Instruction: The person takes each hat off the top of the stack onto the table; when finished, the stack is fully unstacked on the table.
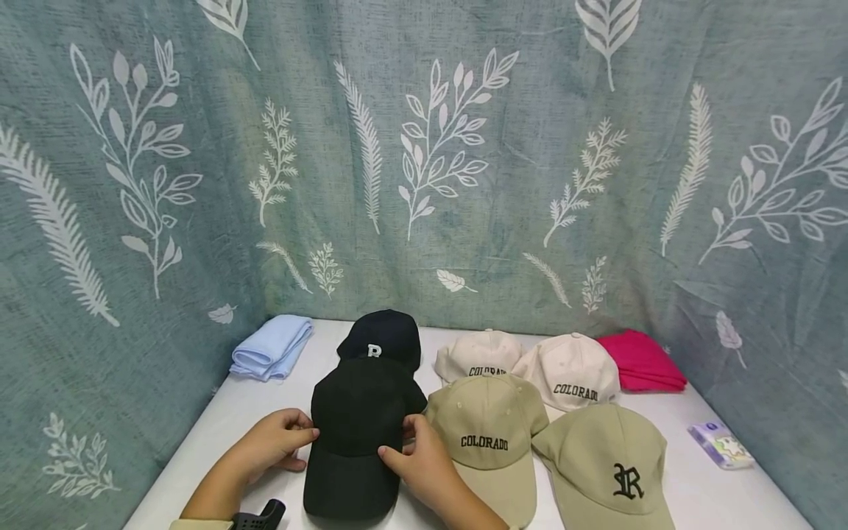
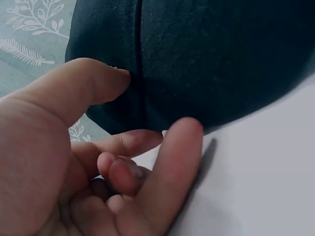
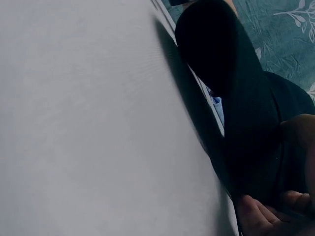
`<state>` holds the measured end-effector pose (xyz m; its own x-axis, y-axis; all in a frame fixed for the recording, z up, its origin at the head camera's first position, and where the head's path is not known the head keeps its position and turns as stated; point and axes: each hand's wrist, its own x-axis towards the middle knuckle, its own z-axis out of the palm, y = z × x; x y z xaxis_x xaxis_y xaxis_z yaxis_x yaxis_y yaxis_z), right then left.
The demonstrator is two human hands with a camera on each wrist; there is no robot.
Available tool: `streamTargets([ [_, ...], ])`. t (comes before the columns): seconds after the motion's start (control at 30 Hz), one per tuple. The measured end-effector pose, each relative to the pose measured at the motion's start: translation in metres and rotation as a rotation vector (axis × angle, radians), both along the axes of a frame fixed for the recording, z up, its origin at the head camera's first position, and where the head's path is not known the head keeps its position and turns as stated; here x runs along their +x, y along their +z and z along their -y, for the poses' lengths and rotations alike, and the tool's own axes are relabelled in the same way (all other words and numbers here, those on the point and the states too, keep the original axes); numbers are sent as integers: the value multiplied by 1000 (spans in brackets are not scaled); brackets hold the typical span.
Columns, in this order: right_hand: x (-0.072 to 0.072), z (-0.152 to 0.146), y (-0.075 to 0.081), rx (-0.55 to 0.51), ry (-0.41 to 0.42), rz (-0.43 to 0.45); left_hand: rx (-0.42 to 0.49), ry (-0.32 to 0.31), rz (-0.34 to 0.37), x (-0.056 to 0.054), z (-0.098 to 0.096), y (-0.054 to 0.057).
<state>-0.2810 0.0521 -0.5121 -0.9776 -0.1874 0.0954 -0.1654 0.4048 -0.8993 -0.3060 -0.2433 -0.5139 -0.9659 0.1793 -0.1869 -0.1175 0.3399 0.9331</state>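
Note:
A plain black baseball cap (image 1: 358, 412) is between both hands, its brim toward me. My left hand (image 1: 278, 443) pinches the cap's left edge near the brim seam. In the left wrist view, that thumb (image 2: 93, 86) lies on the outer fabric, with fingers (image 2: 179, 162) at the lower edge. My right hand (image 1: 424, 460) grips the opposite side, thumb on the brim seam. Seen from the right wrist, fingertips (image 3: 256, 214) curl at the cap's edge, and the brim (image 3: 209, 54) stands over the white table. Behind it sits a navy cap (image 1: 384, 335) with a white letter, partly hidden.
Right of the black cap are a khaki COLORADO cap (image 1: 486, 419) and a khaki R cap (image 1: 612, 456). Two cream COLORADO caps (image 1: 486, 353) sit behind. A folded blue cloth (image 1: 271, 346), a red cloth (image 1: 642, 361) and a small purple packet (image 1: 721, 445) lie along the table's sides.

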Motion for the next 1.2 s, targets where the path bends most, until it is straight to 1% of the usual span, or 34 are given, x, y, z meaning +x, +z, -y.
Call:
streamTargets([
  [0.2,3,1,1,70,-40,-30,-120,3,-47,0,-2,0],
  [0.3,5,1,1,96,-50,-36,-147,-9,-55,1,-2,0],
  [0.5,6,1,0,106,-56,-51,-158,-27,-57,1,-2,2],
  [0.67,5,2,2,126,-56,-64,-160,-39,-68,1,-1,2],
  [0.8,6,1,3,128,-55,-76,-161,-60,-72,1,1,2],
  [0.93,7,0,5,108,-46,-73,-169,-81,-82,2,1,4],
  [1.03,8,-1,5,113,-43,-63,-179,-90,-91,2,1,5],
  [1.2,8,-2,6,130,-42,-50,-184,-98,-81,3,1,5],
])
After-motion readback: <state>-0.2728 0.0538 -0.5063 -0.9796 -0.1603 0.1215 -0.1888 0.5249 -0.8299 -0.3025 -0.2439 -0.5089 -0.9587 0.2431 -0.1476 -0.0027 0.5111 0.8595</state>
